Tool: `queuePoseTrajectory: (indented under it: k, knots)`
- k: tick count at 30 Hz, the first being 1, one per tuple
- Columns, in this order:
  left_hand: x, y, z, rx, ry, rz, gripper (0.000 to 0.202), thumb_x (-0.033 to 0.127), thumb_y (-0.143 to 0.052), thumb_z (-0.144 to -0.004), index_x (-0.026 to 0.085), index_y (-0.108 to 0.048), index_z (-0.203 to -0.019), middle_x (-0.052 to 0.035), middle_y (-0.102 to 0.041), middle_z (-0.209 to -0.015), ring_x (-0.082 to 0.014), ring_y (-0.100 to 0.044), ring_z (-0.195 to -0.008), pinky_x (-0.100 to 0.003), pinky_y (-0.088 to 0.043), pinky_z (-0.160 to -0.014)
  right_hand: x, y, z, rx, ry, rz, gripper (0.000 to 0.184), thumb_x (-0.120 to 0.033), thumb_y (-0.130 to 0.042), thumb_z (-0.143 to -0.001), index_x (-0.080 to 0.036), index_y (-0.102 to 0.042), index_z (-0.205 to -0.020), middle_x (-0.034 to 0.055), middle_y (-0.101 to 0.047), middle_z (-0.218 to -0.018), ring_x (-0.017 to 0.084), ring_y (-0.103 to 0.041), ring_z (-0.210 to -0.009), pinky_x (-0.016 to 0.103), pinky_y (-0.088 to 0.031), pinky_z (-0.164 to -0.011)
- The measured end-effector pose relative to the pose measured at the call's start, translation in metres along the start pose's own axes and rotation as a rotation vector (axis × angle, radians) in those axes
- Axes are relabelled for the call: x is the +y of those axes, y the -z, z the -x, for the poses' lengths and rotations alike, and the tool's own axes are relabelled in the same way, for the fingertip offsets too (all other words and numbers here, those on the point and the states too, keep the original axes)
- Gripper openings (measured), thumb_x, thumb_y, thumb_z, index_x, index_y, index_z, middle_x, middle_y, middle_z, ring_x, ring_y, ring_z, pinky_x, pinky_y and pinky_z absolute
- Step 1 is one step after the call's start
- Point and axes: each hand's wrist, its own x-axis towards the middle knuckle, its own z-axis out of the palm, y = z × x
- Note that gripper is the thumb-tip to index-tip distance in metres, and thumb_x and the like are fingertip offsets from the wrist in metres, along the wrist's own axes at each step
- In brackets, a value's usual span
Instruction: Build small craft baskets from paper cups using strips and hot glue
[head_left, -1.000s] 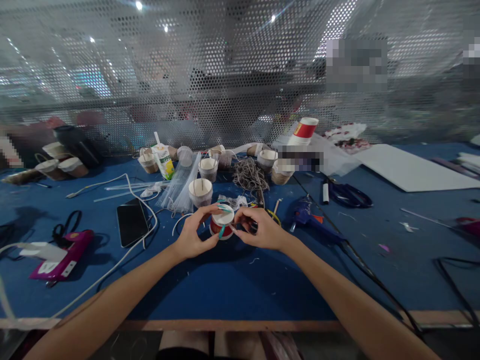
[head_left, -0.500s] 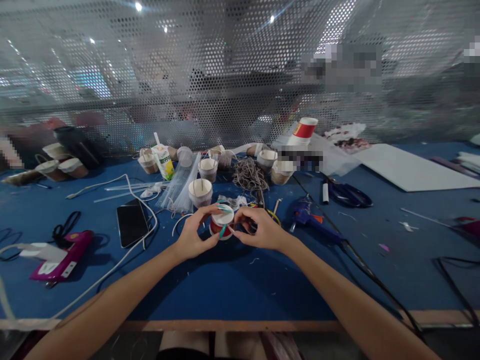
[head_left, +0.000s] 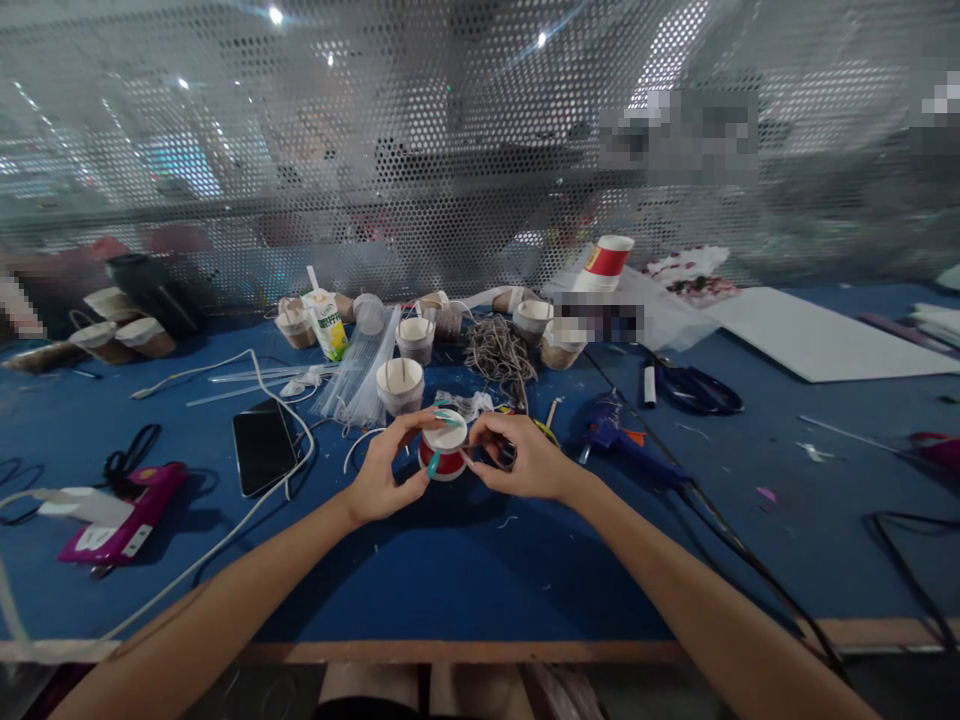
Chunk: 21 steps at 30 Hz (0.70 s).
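Note:
A red and white paper cup (head_left: pixel 448 464) stands in front of me on the blue table, its round white end facing up. My left hand (head_left: pixel 390 466) grips it from the left, thumb at the near side and fingers over the top; the nails are turquoise. At the cup's right side is my right hand (head_left: pixel 517 455), thumb and fingertips pinched together. Whatever lies between those fingertips is too small to make out. Just behind the cup stands a small wrapped cup (head_left: pixel 400 386) with a pale inside and a handle.
Grey cord lies heaped (head_left: pixel 499 350) behind my hands, among several wrapped cups. To the right are a blue glue gun (head_left: pixel 619 432) and dark scissors (head_left: pixel 694 388). At left lie a phone (head_left: pixel 264 447), a white cable and a magenta power strip (head_left: pixel 126 512). A perforated screen (head_left: pixel 450 150) stands behind.
My left thumb has shifted slightly left along the cup, uncovering more of its red side. The right hand stays almost where it was, still pinched beside the cup.

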Motion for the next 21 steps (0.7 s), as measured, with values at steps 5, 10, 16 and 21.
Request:
queuePoseTrajectory:
  k: [5, 10, 16, 21]
  knots:
    - [-0.0013, 0.0000, 0.0005, -0.001, 0.011, 0.011, 0.048, 0.022, -0.055, -0.077, 0.018, -0.041, -0.122, -0.0147, -0.047, -0.126, -0.0263, -0.044, -0.120, -0.043, -0.036, -0.101, -0.0017, 0.0006, -0.0003, 0.007, -0.012, 0.001, 0.012, -0.023, -0.058, -0.069, -0.017, -0.050, -0.076, -0.0076, -0.041, -0.049, 0.006, -0.039, -0.044, 0.019, -0.033, -0.044]
    - [0.0013, 0.0002, 0.0002, -0.005, 0.012, 0.020, 0.045, 0.024, -0.053, -0.079, 0.018, -0.041, -0.122, -0.0148, -0.047, -0.127, -0.0263, -0.045, -0.120, -0.042, -0.036, -0.101, -0.0024, 0.0017, -0.0001, -0.012, -0.008, -0.004, 0.011, -0.024, -0.057, -0.070, -0.017, -0.051, -0.076, -0.0069, -0.042, -0.050, 0.006, -0.041, -0.044, 0.019, -0.033, -0.044]
    - [-0.0002, 0.0002, 0.0006, 0.005, 0.022, 0.032, 0.046, 0.023, -0.053, -0.078, 0.017, -0.041, -0.122, -0.0149, -0.047, -0.127, -0.0264, -0.044, -0.120, -0.042, -0.035, -0.102, -0.0041, 0.0022, -0.0007, 0.007, -0.006, 0.011, 0.009, -0.023, -0.056, -0.072, -0.017, -0.050, -0.074, -0.0074, -0.040, -0.049, 0.006, -0.039, -0.043, 0.018, -0.033, -0.044]
    - [-0.0007, 0.0000, 0.0004, 0.003, 0.019, 0.047, 0.046, 0.021, -0.052, -0.078, 0.017, -0.041, -0.123, -0.0145, -0.047, -0.127, -0.0267, -0.044, -0.120, -0.042, -0.034, -0.102, -0.0032, 0.0029, -0.0010, 0.013, 0.007, 0.020, 0.009, -0.023, -0.056, -0.072, -0.017, -0.051, -0.075, -0.0078, -0.040, -0.048, 0.006, -0.040, -0.042, 0.018, -0.034, -0.043]
